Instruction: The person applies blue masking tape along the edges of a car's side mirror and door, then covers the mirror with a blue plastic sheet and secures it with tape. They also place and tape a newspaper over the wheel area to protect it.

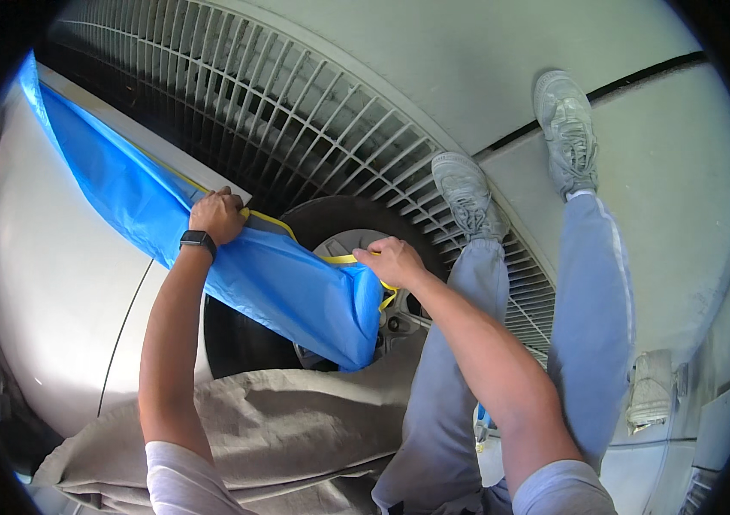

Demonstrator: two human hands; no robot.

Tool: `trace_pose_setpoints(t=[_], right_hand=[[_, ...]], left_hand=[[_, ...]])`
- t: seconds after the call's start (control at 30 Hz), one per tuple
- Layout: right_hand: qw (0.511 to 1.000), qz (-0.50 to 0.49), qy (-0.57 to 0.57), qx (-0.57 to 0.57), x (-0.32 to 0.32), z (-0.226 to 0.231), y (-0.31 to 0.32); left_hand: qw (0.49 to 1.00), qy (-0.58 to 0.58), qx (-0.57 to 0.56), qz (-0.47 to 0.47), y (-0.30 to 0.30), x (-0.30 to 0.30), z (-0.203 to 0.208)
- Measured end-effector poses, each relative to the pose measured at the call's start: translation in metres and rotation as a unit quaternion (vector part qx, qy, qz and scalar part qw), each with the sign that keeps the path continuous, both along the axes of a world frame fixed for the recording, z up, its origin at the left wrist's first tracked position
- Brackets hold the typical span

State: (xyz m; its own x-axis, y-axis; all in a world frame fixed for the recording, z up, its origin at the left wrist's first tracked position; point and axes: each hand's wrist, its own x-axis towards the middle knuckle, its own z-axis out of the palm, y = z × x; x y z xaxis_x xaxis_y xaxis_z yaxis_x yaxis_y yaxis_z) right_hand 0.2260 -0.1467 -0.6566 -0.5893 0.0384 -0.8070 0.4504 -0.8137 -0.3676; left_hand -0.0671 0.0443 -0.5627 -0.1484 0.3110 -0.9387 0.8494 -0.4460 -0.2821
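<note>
A blue plastic sheet with yellow tape along its edge stretches from the far left across the side of a white car and over part of its wheel. My left hand, a dark watch at its wrist, is closed on the sheet's taped upper edge beside the car panel. In front of the wheel, my right hand pinches the yellow tape at the sheet's near end. There the tape dangles in a short loop, and the blue plastic hangs down in folds. My left fingertips are partly hidden.
A slatted metal floor grate curves past the wheel. My legs in light blue trousers and grey shoes stand on the right, one shoe at the grate's edge, the other on pale floor. Brown-grey cloth hangs below the wheel.
</note>
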Motion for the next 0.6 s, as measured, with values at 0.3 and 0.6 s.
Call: trace_pose_setpoints(t=[0.3, 0.6], right_hand=[[0.994, -0.086, 0.056, -0.037, -0.004, 0.001, 0.013], [0.994, -0.063, 0.081, 0.035, -0.029, 0.026, 0.051]], left_hand=[[0.998, 0.033, 0.058, -0.007, -0.011, -0.005, -0.013], [0.984, 0.031, 0.086, -0.155, -0.043, -0.021, -0.02]])
